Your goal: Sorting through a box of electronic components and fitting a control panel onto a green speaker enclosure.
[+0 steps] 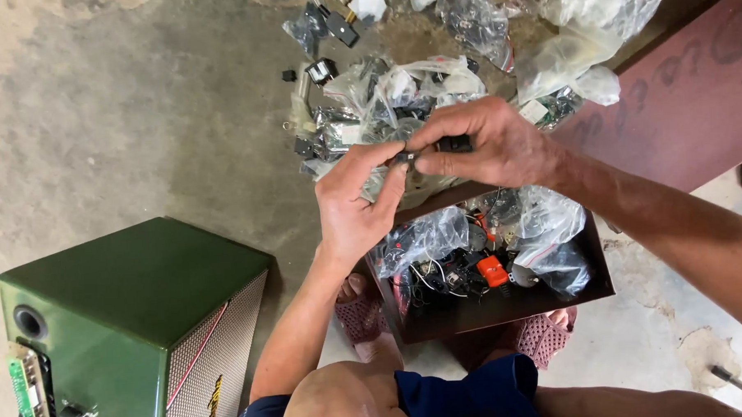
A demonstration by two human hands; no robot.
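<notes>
My left hand (356, 199) and my right hand (490, 145) meet above a brown cardboard box (597, 266). Between their fingertips they pinch a small black electronic part (453, 143); most of it is hidden by my fingers. The box holds clear plastic bags (425, 235) of small parts, tangled wires and an orange component (492, 271). Beyond my hands a heap of more clear bags with parts (392, 97) lies on the concrete floor.
A green speaker cabinet (128, 324) with a mesh grille stands at lower left. Loose black parts (325, 25) lie scattered at the top. A dark red board (680, 99) runs along the right. My knees and sandalled feet (366, 315) sit below the box.
</notes>
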